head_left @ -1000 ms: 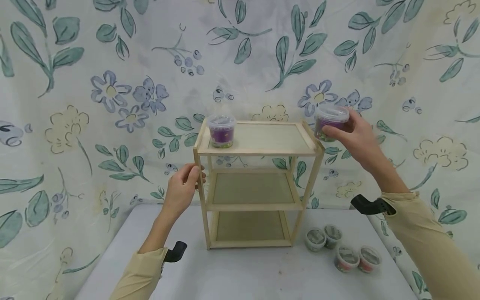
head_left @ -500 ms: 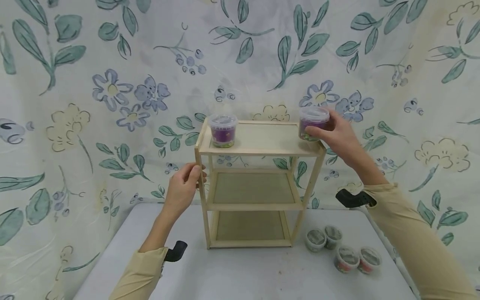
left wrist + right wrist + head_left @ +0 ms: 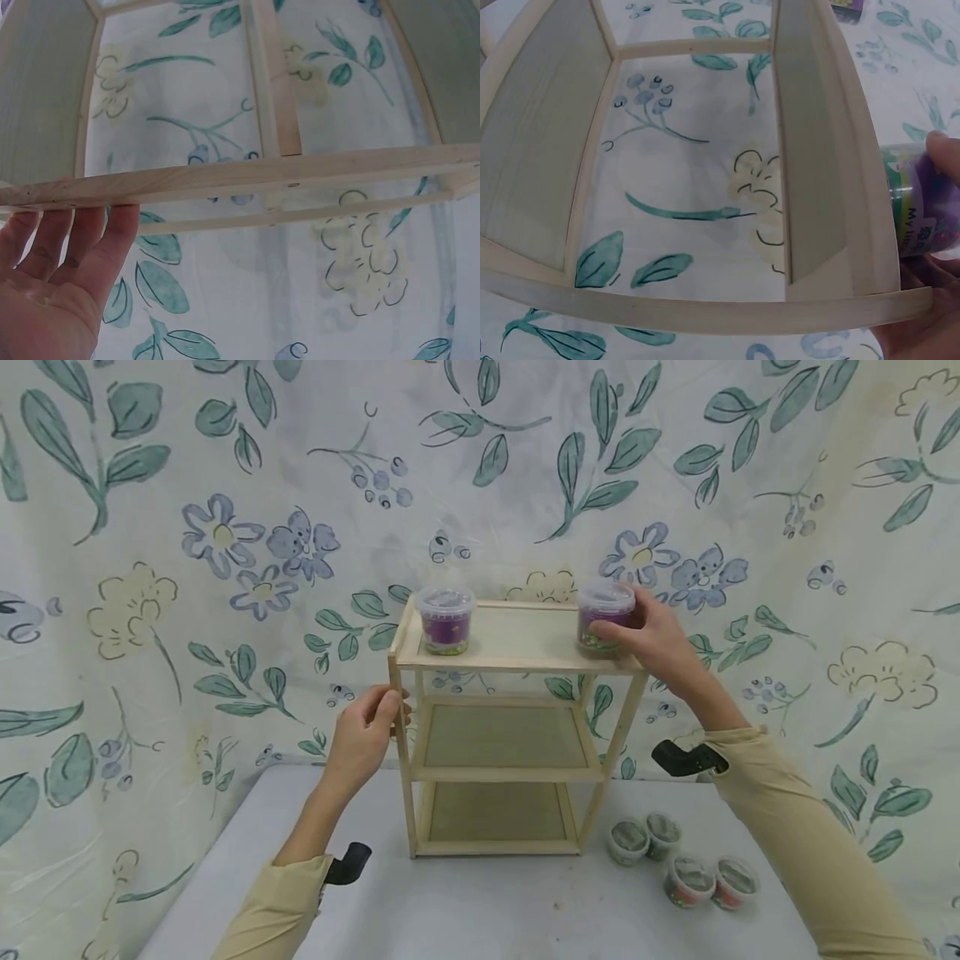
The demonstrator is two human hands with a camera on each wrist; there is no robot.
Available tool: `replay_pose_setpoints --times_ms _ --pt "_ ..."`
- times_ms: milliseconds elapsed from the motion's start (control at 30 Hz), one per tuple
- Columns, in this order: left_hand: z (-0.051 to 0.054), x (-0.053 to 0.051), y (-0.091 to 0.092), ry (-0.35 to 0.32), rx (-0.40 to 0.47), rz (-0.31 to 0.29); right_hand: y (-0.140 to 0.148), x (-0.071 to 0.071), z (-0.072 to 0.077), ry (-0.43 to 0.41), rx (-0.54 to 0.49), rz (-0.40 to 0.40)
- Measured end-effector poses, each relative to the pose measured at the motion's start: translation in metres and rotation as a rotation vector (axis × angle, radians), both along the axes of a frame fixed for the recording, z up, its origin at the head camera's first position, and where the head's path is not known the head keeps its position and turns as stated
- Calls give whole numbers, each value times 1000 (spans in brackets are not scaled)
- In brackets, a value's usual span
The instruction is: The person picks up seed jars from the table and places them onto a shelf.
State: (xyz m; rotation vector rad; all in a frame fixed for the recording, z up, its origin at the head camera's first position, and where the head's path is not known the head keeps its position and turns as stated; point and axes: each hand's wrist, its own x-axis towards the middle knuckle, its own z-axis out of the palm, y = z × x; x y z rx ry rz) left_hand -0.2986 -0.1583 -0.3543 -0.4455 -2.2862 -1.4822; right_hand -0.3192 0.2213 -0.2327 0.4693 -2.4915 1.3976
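In the head view a three-tier wooden shelf (image 3: 517,772) stands on the table. My left hand (image 3: 363,731) grips its left front post; in the left wrist view the fingers of my left hand (image 3: 64,277) curl behind the wooden post (image 3: 202,181). My right hand (image 3: 660,643) holds a purple lidded tub (image 3: 604,617) at the right part of the top tier, thumb in front. The right wrist view shows that tub (image 3: 926,199) at the top board, upright, with my right hand (image 3: 930,315) round it. Another purple tub (image 3: 446,622) stands at the top tier's left end.
Several lidded tubs stand on the white table (image 3: 450,910) right of the shelf: two greyish ones (image 3: 627,842) together, and two with reddish contents (image 3: 689,880) nearer the front. A floral curtain (image 3: 480,485) hangs behind the shelf.
My right hand has moved left and slightly down with its tub, from beyond the shelf's right edge to the right part of the top tier. My left hand has kept its grip on the post.
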Motion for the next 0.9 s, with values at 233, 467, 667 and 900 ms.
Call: replay_pose_setpoints --times_ms 233,467,667,900 --pt "-1 1 1 -9 -16 3 -2 -3 -5 -7 18 22" --pt "-1 -2 0 34 -12 14 -4 -7 -7 1 56 36" --pt "2 0 2 38 21 5 -4 -9 -5 -12 65 65" --pt "0 1 3 20 8 0 -1 -8 -5 -50 55 82"
